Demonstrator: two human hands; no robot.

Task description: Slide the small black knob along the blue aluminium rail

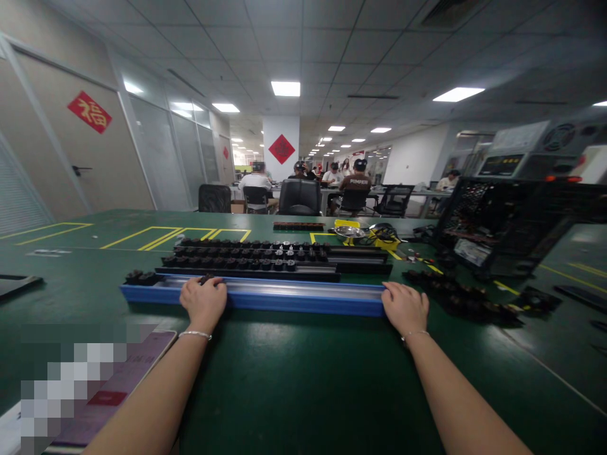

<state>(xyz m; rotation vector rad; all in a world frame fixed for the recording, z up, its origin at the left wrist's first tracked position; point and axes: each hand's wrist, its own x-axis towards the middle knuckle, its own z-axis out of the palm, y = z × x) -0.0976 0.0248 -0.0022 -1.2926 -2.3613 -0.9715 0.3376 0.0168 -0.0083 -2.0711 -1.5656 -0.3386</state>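
Observation:
A long blue rail (pixel 294 296) lies across the green table in front of me, with a few small black parts at its left end. My left hand (pixel 203 302) rests on the rail left of its middle, fingers curled over the edge and touching a small black part (pixel 207 279). My right hand (pixel 404 307) grips the rail's right end, fingers bent over it. Behind the rail lie two black rails (pixel 246 265) filled with rows of black knob-like parts.
A pile of loose black parts (pixel 455 297) lies to the right. A black computer case (pixel 502 227) stands at the far right. A phone (pixel 118 379) lies at the lower left. Yellow tape lines mark the green table (pixel 303 379). People sit at desks far behind.

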